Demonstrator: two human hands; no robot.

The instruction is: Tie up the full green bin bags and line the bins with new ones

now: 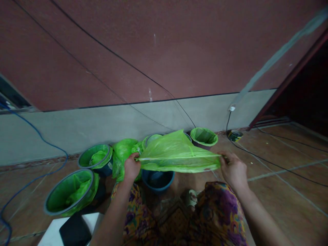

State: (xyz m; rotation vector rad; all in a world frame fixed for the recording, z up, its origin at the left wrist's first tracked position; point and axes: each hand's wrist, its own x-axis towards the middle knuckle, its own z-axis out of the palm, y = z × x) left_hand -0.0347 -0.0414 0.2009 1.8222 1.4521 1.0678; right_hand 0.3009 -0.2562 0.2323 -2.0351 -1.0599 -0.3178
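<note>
While hands stretch it, green bag point(176, 153) looks translucent.

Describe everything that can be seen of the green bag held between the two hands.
The green bag is thin, translucent, bright green plastic. It is stretched out flat and nearly level between the left hand and the right hand, each pinching one end. Its upper layer rises to a soft peak. It hangs above an unlined blue bucket, apart from it.

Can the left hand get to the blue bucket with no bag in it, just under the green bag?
Probably yes. The left hand grips one end of the stretched green bag, and the unlined blue bucket sits just below and beside it, nothing between. But it would have to let go of the bag first.
</note>
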